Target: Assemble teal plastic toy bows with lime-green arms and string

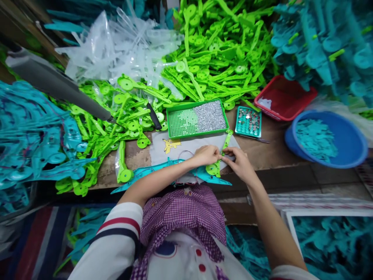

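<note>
A lime-green plastic part (pixel 227 140) with a round end stands at a slant over the front of the table, with both my hands at its middle. My left hand (pixel 206 154) is closed, its fingertips pinched together against the part; anything small between them is hidden. From the other side, the thumb and fingers of my right hand (pixel 241 163) close on the green part. Beneath my hands, a long teal plastic shell (pixel 157 169) with thin wires lies along the table edge. It rests partly on a grey cloth (pixel 159 149) with a yellow cartoon figure.
Behind my hands sits a green tray (pixel 182 135) of small silvery pieces. A small teal tray (pixel 248 132) with metal bits, a red basket (pixel 287 97) and a blue basin (pixel 349 144) stand to the right. Green parts (pixel 221 50) pile up behind; a grey screwdriver-like tool (pixel 58 83) hangs left.
</note>
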Available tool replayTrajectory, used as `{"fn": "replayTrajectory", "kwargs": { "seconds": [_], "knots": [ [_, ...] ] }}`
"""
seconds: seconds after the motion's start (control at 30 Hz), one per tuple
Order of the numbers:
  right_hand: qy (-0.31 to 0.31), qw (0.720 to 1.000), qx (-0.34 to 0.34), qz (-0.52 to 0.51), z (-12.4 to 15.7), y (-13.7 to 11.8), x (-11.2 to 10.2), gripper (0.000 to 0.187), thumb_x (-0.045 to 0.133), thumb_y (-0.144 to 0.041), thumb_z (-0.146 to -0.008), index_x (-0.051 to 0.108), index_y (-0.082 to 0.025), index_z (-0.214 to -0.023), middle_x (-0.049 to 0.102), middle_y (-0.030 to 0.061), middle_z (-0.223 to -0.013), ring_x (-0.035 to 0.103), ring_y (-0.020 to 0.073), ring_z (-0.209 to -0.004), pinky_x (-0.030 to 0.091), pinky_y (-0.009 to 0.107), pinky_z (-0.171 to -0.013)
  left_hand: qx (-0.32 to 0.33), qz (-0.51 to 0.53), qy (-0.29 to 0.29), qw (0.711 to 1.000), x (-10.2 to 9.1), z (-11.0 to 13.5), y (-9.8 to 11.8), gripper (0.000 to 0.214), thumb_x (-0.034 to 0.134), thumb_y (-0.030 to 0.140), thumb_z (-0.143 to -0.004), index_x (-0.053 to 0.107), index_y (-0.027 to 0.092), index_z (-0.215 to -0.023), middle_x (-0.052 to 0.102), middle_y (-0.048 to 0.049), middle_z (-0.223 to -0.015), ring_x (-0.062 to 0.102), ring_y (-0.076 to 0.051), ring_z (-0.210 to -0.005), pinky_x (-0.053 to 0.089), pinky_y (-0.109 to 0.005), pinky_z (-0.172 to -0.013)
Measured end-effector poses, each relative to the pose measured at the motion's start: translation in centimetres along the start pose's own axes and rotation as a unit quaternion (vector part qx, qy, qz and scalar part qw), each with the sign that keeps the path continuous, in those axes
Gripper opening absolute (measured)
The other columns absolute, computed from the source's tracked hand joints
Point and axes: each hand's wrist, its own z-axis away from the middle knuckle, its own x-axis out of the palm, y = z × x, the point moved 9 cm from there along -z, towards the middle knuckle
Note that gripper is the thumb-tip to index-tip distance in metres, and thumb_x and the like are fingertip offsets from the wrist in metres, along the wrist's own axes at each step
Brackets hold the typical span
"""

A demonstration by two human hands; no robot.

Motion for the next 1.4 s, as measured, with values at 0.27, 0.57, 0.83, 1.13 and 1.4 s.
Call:
{"fn": "replayTrajectory", "kwargs": {
  "seconds": [0.27,0.57,0.83,1.13,1.4],
  "knots": [
    [0.162,0.986,0.028,-0.015,2.3,-0.4,-2.0,0.03,0.061,-0.049,-0.092,0.071,-0.026,-0.108,0.065,0.0103,-0.105,0.066,0.0269,-0.094,0.054,0.045,-0.088,0.04,0.009,0.035,0.999,0.1,0.5,0.3,0.016,0.061,0.036,-0.093,0.067,0.023,-0.097,0.073,-0.0026,-0.102,0.066,-0.02,-0.095,0.049,-0.031,-0.081],
    [0.128,0.989,0.017,0.074,1.7,-0.9,-0.7,0.035,0.05,-0.043,-0.097,0.076,-0.028,-0.114,0.07,0.0115,-0.105,0.064,0.0305,-0.1,0.049,0.051,-0.095,0.089,0.025,0.085,0.992,-0.1,0.9,0.4,0.012,0.064,0.033,-0.092,0.067,0.022,-0.097,0.071,-0.0032,-0.102,0.064,-0.018,-0.094,0.049,-0.031,-0.082],
    [0.093,0.991,0.02,0.09,1.3,-1.2,-0.9,0.036,0.053,-0.048,-0.096,0.078,-0.025,-0.109,0.07,0.0117,-0.108,0.064,0.0303,-0.101,0.05,0.051,-0.095,0.116,0.031,0.047,0.992,0.0,0.9,0.7,0.014,0.061,0.026,-0.094,0.074,0.021,-0.092,0.075,-0.0039,-0.096,0.066,-0.018,-0.093,0.047,-0.031,-0.086],
    [0.04,0.999,0.018,-0.003,1.0,0.3,-0.9,0.04,0.065,-0.053,-0.088,0.075,-0.024,-0.114,0.064,0.0115,-0.114,0.062,0.0302,-0.111,0.05,0.047,-0.101,0.094,0.074,0.004,0.993,-0.4,0.2,0.1,0.018,0.07,0.023,-0.087,0.076,0.016,-0.103,0.076,-0.0041,-0.089,0.068,-0.016,-0.082,0.051,-0.029,-0.08],
    [0.043,0.999,0.022,-0.019,0.5,0.8,-0.8,0.046,0.066,-0.061,-0.086,0.074,-0.023,-0.111,0.064,0.0113,-0.111,0.063,0.0295,-0.109,0.051,0.046,-0.098,0.16,-0.017,0.086,0.983,0.6,1.9,0.8,0.032,0.053,0.026,-0.1,0.07,0.023,-0.126,0.074,-0.0061,-0.106,0.068,-0.018,-0.098,0.05,-0.032,-0.091]
  ]
}}
